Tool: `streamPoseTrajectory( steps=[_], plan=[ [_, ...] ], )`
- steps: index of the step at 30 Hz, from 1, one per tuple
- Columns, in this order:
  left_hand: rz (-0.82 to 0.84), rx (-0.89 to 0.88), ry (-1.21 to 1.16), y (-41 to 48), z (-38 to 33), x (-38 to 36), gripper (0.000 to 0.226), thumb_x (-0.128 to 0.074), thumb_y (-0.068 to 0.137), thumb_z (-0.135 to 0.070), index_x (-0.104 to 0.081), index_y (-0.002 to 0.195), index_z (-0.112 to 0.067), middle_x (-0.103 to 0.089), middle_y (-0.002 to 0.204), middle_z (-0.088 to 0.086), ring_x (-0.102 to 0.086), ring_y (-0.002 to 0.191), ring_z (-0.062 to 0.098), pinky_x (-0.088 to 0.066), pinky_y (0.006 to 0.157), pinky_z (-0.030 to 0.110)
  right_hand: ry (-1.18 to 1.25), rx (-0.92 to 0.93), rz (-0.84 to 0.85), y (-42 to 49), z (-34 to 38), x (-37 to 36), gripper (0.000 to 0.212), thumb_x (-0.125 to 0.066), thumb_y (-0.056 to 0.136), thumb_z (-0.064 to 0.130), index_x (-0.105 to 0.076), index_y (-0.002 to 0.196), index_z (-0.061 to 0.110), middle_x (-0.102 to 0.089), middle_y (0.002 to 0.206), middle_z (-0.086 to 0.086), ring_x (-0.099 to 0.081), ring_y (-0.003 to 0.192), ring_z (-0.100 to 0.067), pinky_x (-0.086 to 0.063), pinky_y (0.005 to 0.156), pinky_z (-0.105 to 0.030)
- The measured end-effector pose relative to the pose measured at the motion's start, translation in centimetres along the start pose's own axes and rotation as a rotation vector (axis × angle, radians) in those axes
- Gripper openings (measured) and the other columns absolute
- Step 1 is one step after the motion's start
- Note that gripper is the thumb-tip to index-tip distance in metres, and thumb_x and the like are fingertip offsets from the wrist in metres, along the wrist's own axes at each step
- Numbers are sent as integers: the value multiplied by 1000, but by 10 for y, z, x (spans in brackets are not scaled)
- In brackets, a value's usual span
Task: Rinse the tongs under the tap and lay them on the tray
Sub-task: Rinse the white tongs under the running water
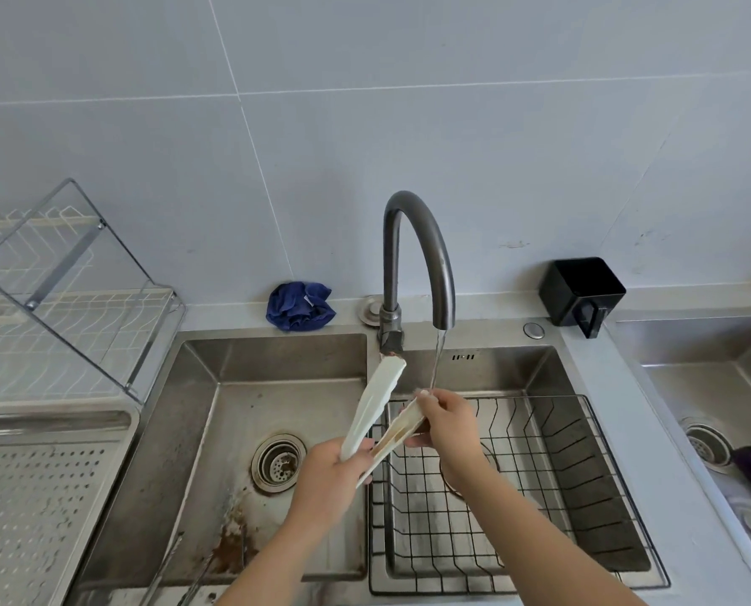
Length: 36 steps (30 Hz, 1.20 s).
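**Desk:** What does the sink show?

**Photographer:** A person stands at a steel double sink [199, 430] and holds white tongs [371, 404] over the divide between the two basins. A thin stream of water [438, 360] falls from the dark curved tap [422, 251].

**Desk:** And the hands?

**Photographer:** The left hand [321, 474] has its grip clamped round the hinged end of the tongs. The right hand [446, 424] pinches the tip of the lower arm, its grip closed on it just where the water lands. The two arms of the tongs are spread apart, and the upper one points toward the base of the tap.

**Desk:** The tray?

**Photographer:** A perforated metal tray [28, 496] lies on the worktop left of the sink, well apart from the tongs, with a wire dish rack [80, 325] behind it. A black wire basket [562, 465] sits in the right basin, below the right hand. A crumpled blue cloth [299, 306] and a black box [581, 290] rest on the ledge behind the sink.
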<state>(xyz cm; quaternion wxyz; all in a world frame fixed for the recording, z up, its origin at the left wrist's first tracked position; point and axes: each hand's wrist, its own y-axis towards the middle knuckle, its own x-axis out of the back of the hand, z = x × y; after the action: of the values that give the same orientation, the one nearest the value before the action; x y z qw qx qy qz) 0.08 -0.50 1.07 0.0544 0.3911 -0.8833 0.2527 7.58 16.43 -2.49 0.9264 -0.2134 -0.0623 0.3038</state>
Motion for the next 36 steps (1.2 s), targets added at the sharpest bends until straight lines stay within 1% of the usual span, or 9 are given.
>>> streamPoseTrajectory(
  steps=[3, 6, 12, 15, 17, 22, 26, 31, 36],
  plan=[
    [-26, -14, 89, 3, -1, -3, 24, -60, 77, -25, -74, 81, -7, -63, 61, 6, -52, 58, 16, -40, 59, 33, 24, -32, -19, 4, -3, -1, 22, -54, 103, 13, -71, 93, 2, -69, 70, -10, -74, 60, -24, -61, 53, -34],
    [-28, -7, 173, 7, -2, 1, 29, -54, 67, -32, -71, 75, -9, -62, 63, 15, -51, 60, 19, -40, 59, 33, 55, -94, 86, 7, -6, 2, 20, -47, 99, -1, -67, 102, 0, -73, 94, -25, -78, 74, -31, -62, 60, -36],
    [-34, -32, 302, 14, -13, 1, 23, -52, 67, -30, -58, 68, -8, -49, 56, -3, -44, 56, 20, -34, 58, 32, 26, -71, -72, 11, -15, 0, 19, -55, 103, 10, -73, 98, 7, -64, 80, -14, -71, 55, -21, -61, 53, -34],
    [-65, -34, 316, 16, -7, 6, 24, -52, 72, -29, -63, 72, -7, -52, 59, 0, -45, 56, 19, -34, 57, 32, 131, -132, 65, 9, -15, 1, 26, -46, 101, 0, -71, 106, 5, -73, 98, -24, -77, 72, -31, -62, 60, -37],
    [-65, -3, 243, 13, -4, 8, 24, -56, 74, -27, -68, 78, -7, -54, 61, 1, -48, 57, 19, -37, 58, 33, 155, -128, 91, 8, -13, 2, 24, -47, 101, -1, -70, 109, 1, -76, 102, -25, -78, 79, -34, -63, 62, -37],
    [-82, 46, 45, 2, -3, 4, 18, -65, 73, -27, -77, 86, -28, -65, 66, -8, -59, 65, 15, -50, 67, 36, 102, -96, -20, 11, -12, -3, 21, -53, 105, 14, -71, 103, 3, -79, 89, -19, -77, 72, -35, -60, 52, -34],
    [-104, 5, 61, 3, 3, 4, 15, -65, 86, -17, -70, 75, -25, -58, 64, 0, -53, 61, 19, -46, 62, 39, 153, -129, 90, 6, -13, -3, 19, -52, 100, 2, -68, 110, 5, -80, 98, -15, -78, 78, -27, -58, 55, -32],
    [-71, -9, 73, 6, -1, -1, 20, -62, 76, -29, -75, 83, -17, -66, 67, 2, -57, 61, 19, -53, 61, 49, 60, -88, -101, 5, -10, -6, 24, -54, 106, 21, -70, 98, 4, -78, 79, -19, -75, 61, -29, -55, 46, -31],
    [21, 70, -66, 21, -5, 13, 30, -65, 62, -29, -77, 89, -24, -72, 69, 5, -61, 57, 19, -48, 48, 33, 217, -127, -2, -5, 0, -7, 26, -49, 96, -3, -61, 117, 7, -80, 97, -16, -78, 82, -28, -58, 55, -33]
  ],
)
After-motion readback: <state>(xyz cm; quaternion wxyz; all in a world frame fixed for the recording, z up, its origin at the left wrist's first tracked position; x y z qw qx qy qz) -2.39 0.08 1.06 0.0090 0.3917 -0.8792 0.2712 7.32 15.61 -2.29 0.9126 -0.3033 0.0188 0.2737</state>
